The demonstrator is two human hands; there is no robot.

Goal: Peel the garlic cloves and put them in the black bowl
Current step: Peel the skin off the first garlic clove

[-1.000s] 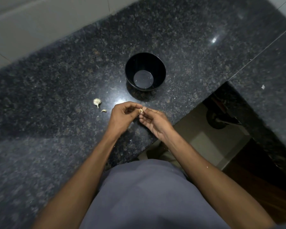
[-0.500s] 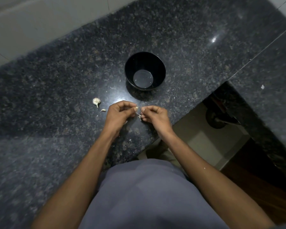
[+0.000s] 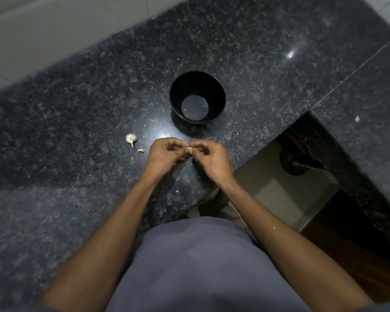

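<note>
- Two hands meet over the dark stone counter [image 3: 77,122], just this side of the black bowl [image 3: 197,97].
- The left hand [image 3: 164,155] and the right hand [image 3: 212,158] both have curled fingers, and together they pinch one small garlic clove [image 3: 189,150] between their fingertips.
- The clove sits right between the two hands, at about 6 o'clock from the bowl and near it.
- The bowl looks like it has no cloves in it yet, only tiny pale bits.
- A bigger garlic piece [image 3: 131,138] lies on the counter at about 9 o'clock from the hands, and a small garlic bit [image 3: 140,150] lies between it and the left hand.
- The step now looks like pulling the thin skin off the clove.
- To do it well, I think one hand should hold the clove tight while the other picks at a loose edge with a nail.
- Small, slow pulls are best, because the clove is little and could slip and roll off the counter edge close by.
</note>
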